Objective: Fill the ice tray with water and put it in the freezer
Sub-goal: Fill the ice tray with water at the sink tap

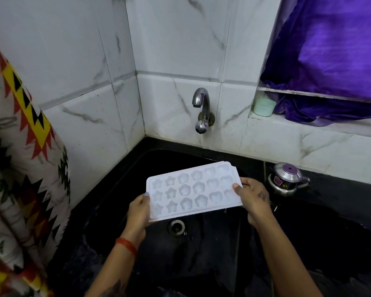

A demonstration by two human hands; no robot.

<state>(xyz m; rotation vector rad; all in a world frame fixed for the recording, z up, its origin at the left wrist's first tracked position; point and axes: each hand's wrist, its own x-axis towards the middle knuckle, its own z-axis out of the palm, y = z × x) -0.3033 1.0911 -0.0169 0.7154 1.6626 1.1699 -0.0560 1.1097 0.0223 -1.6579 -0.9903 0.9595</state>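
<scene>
Both hands [137, 213] grip ice tray [193, 189] above sink [201, 264].

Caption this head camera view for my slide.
Both hands, left hand and right hand, hold a white ice tray over the black sink.

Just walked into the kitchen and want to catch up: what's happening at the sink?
A person is holding a white ice tray over the black sink, the left hand gripping one short end and the right hand the other. The tray sits below and in front of the wall tap, not under its spout, and no water is running. Whether the star and flower moulds hold water yet is hard to tell. A small steel kettle stands on the counter to the right.
</scene>
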